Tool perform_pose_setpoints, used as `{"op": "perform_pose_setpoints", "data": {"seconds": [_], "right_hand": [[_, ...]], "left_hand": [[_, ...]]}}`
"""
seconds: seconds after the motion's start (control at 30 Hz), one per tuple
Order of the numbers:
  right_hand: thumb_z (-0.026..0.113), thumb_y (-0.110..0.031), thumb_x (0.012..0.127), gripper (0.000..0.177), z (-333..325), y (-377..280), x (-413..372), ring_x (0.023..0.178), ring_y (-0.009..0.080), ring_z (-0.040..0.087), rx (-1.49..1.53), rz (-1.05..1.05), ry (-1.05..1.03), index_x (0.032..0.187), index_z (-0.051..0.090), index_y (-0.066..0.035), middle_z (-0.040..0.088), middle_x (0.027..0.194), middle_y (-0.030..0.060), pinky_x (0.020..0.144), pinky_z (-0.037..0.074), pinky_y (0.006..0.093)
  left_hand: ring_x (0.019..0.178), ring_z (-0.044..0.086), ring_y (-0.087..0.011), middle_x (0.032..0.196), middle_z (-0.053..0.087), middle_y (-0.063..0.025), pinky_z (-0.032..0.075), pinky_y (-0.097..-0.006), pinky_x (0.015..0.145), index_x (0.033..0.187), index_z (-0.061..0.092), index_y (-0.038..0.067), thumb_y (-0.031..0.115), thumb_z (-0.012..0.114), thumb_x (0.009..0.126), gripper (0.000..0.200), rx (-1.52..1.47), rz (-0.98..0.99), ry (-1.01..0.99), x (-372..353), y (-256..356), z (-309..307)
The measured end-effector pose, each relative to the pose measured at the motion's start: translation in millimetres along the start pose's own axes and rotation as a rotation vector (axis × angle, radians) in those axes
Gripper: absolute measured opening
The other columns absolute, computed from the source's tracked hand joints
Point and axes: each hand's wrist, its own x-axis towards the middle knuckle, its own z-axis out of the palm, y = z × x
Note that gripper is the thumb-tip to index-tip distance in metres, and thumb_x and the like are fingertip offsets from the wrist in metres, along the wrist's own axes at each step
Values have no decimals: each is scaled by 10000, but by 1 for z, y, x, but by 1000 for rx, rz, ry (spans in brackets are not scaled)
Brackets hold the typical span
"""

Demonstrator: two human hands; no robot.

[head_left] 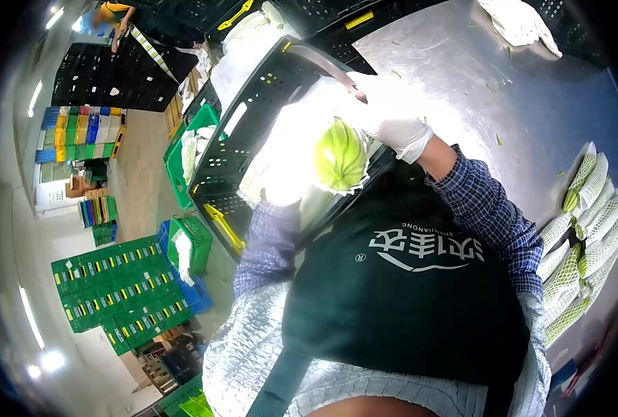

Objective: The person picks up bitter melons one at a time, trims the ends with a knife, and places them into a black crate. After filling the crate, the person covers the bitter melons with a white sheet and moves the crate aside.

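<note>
A pale green ridged gourd, partly in a white foam net, faces me end-on above a black crate. My left hand, white-gloved, is at the gourd's left side and holds it; bright glare washes out its fingers. In a white glove too, my right hand is closed on a knife, just above and right of the gourd. The knife's blade points up and left over the crate. Other netted pieces lie in the crate, partly hidden by my left arm.
A metal table spans the right side, with green scraps and a white cloth. Several netted gourds lie at the far right. Green crates are stacked at left. Another person stands at the upper left.
</note>
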Motion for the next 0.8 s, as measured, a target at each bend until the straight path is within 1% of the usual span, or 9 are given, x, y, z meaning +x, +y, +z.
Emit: {"op": "perform_pose_setpoints", "data": {"seconds": [0.07,0.1,0.17,0.27,0.43,0.53,0.67,0.73,0.8], "right_hand": [[645,-125,909,136,3,0,-2,640,163,593,45,-50,81,950,659,3,600,748,69,570,468,309],[646,-194,939,199,4,-2,-3,600,123,574,235,205,73,982,654,0,587,738,37,561,472,309],[643,-258,951,262,-7,1,-5,582,90,550,634,561,-4,1024,648,-6,589,751,15,548,462,283],[649,-355,948,422,-22,-9,4,633,32,514,749,774,-252,1186,593,-11,605,804,-9,586,446,211],[702,-188,868,522,-18,-7,-12,929,96,614,1027,480,-236,1312,530,26,668,1053,59,825,506,253],[735,-139,840,532,-23,1,-11,1003,120,637,1011,472,-145,1304,539,31,684,1120,99,886,510,270],[748,-85,813,701,0,2,-16,1143,149,584,888,429,-42,1418,404,-4,556,1316,153,969,485,301],[744,-68,798,792,2,-12,-15,1174,151,548,838,428,-11,1464,320,-5,516,1315,141,988,468,305],[743,-63,783,862,3,-21,-16,1198,153,527,835,412,-1,1490,255,7,493,1325,138,1002,459,308]], "left_hand": [[1167,578,-293,1238,610,-153,493,-382,948,1290,548,49,339,559,978,426,414,56,-20,1,15,5],[1161,579,-287,1226,617,-151,475,-380,973,1286,546,40,344,575,970,439,793,64,-97,7,59,8],[1213,513,-310,1285,550,-169,420,-412,1007,1319,520,44,309,594,946,463,916,167,-99,13,74,4],[1291,415,-344,1373,450,-197,338,-458,1058,1367,480,49,256,622,910,522,980,358,-25,20,79,-3],[1420,250,-401,1520,283,-242,201,-536,1143,1449,413,58,168,670,850,661,1170,691,130,41,84,-9],[1479,153,-440,1593,169,-266,143,-556,1182,1513,344,75,131,682,826,768,1310,574,180,47,91,-6],[1505,89,-382,1628,49,-227,179,-465,1194,1557,225,71,118,693,850,850,537,281,55,43,88,-3],[1510,115,-294,1640,61,-173,207,-418,1194,1568,155,63,136,691,875,879,-295,50,93,35,84,6],[1436,321,-276,1590,242,-152,299,-406,1174,1560,96,28,115,705,850,940,-894,-60,192,25,99,14]]}}
